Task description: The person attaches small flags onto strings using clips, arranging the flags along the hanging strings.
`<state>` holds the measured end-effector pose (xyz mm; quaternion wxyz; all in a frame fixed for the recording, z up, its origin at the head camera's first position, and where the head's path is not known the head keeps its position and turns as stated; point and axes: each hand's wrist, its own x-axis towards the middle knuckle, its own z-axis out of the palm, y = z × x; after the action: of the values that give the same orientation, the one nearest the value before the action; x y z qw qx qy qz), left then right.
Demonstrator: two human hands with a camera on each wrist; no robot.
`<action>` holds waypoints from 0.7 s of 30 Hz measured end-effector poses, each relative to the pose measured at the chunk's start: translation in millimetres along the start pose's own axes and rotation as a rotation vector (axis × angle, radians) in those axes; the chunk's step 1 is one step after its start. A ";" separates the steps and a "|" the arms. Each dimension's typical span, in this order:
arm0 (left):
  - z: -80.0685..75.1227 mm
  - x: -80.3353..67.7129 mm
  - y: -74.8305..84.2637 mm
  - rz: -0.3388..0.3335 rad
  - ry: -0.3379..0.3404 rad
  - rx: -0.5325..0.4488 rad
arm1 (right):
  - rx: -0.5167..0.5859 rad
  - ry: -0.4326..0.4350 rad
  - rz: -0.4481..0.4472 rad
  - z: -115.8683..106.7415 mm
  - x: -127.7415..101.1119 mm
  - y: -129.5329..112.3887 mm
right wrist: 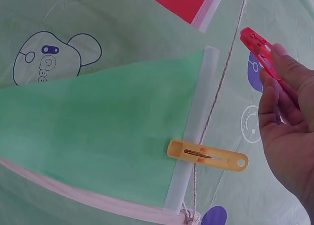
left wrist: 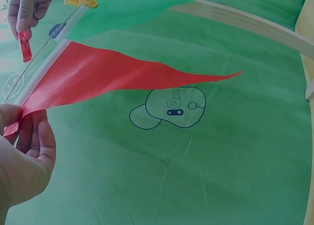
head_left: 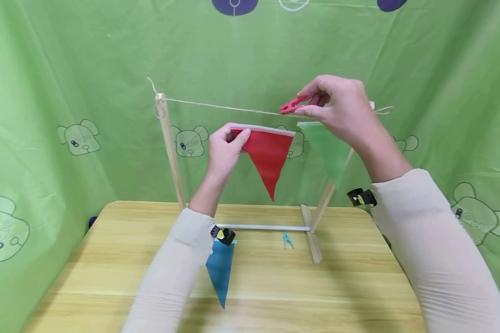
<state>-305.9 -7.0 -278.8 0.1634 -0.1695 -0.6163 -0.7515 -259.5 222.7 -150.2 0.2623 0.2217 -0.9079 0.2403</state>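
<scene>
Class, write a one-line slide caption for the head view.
Left hand holds a red flag below the string; right hand brings a red peg to it.

green flag (head_left: 329, 150): right hand (head_left: 337, 108) hides its top corner
blue flag (head_left: 221, 273): left sleeve covers one corner

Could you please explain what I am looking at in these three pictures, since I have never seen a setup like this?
A person works with two bare hands, wearing three cameras. The wide picture comes from the head; the other two come from each wrist.

On the table stands a wooden frame with a string stretched across its top. A green flag hangs from the string by a yellow clothespin.

The left hand pinches a corner of a red flag, holding it just below the string. The right hand grips a red clothespin at the string.

A blue flag and a small teal clothespin lie on the table.
</scene>
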 end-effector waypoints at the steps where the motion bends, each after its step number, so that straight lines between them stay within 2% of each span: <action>1: 0.5 0.4 0.2 0.000 0.003 -0.005 | -0.003 -0.005 -0.001 -0.3 0.5 -0.1; 13: 6.2 5.0 4.4 0.011 0.023 -0.025 | -0.048 -0.018 -0.006 -1.5 8.6 -6.5; 21: 9.8 7.9 7.4 0.021 0.031 -0.039 | -0.087 -0.068 -0.003 0.2 15.2 -11.9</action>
<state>-309.1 1.0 -266.9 0.1774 -0.1673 -0.5970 -0.7643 -264.9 208.9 -137.7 0.2408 0.2193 -0.9257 0.1925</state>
